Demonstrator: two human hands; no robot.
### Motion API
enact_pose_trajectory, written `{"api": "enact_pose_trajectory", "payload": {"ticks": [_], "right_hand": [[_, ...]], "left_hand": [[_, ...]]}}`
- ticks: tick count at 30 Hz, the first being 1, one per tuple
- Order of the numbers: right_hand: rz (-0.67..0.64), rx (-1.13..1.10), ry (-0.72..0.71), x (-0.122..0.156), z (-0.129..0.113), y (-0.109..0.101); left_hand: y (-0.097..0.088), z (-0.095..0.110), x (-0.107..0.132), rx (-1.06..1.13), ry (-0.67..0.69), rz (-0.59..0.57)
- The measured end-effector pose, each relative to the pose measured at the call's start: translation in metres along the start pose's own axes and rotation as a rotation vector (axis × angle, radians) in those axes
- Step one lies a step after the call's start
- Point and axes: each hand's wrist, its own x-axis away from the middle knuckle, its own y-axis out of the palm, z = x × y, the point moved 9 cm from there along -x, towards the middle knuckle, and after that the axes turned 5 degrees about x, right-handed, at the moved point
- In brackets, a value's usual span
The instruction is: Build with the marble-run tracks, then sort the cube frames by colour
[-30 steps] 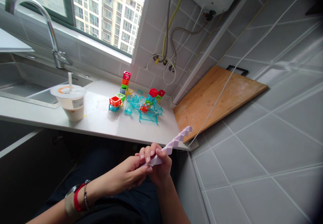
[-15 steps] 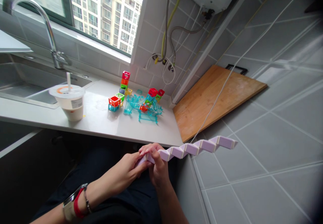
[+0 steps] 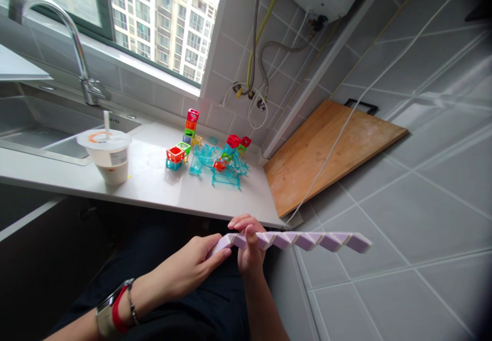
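Here the left hand (image 3: pixel 192 266) and right hand (image 3: pixel 249 243) pinch one end of a lilac folding-segment toy (image 3: pixel 300 240), held below the tabletop (image 3: pixel 161 187) edge; its free end juts rightward over open tiled wall.

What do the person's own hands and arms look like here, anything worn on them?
Both forearms are bare, with no sleeves. The left hand has a wrist wearing a beige watch strap, a red band and a thin beaded bracelet. The right hand shows no rings or bands, and its nails look plain and short.
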Motion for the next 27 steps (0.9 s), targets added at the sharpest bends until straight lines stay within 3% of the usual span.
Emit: {"api": "enact_pose_trajectory", "payload": {"ticks": [3,7,11,16,18,24,27], "right_hand": [[-0.154,0.137,-0.076,-0.001,-0.008,0.003],[-0.250,0.268,0.009,-0.002,-0.006,0.004],[-0.194,0.289,0.120,-0.001,0.000,-0.001],[-0.053,0.195,0.477,0.007,0.037,-0.013],[-0.047,0.140,0.541,0.009,0.046,-0.012],[-0.139,-0.200,0.248,0.000,0.019,0.008],[-0.266,-0.293,0.263,0.008,0.016,0.025]], "left_hand": [[0.001,0.004,0.002,-0.044,0.025,-0.051],[0.002,0.006,0.006,-0.148,0.049,-0.085],[0.004,0.009,0.007,-0.277,0.138,-0.067],[0.009,0.013,0.007,-0.476,0.247,-0.044],[0.009,0.013,0.007,-0.522,0.265,-0.038],[0.001,0.018,0.007,-0.457,0.340,0.006],[0.002,0.021,0.005,-0.352,0.373,-0.012]]}}
